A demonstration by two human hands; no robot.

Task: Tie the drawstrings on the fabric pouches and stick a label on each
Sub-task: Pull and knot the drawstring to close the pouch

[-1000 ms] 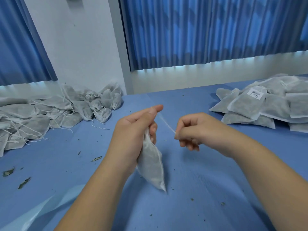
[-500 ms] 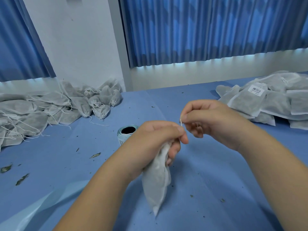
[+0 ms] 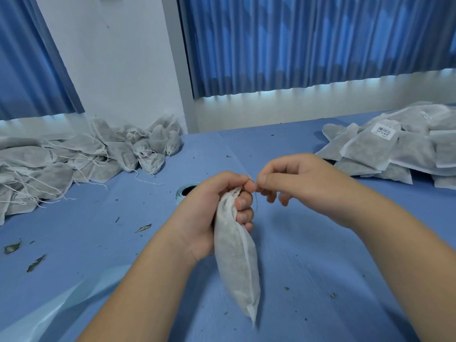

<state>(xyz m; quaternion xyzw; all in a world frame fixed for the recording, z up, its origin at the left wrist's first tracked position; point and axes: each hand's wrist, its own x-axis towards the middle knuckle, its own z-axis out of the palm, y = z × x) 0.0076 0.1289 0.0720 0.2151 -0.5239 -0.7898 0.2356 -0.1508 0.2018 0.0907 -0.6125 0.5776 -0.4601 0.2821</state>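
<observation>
Pouch (image 3: 237, 262) hung over the table (image 3: 320, 267) from the left hand (image 3: 209, 206), which gripped its gathered neck to keep it closed. Right hand (image 3: 296, 181), at its two o'clock, pinched the drawstring (image 3: 256, 204), apparently for knotting.

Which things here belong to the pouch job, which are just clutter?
In the job: grey fabric pouch gripped by left hand; thin white drawstring pinched by right hand; pale blue roll, likely labels; heap of loose-stringed pouches, left; stack of flat pouches, right.
Lying about: dried leaf scraps; pale plastic sheet.
</observation>
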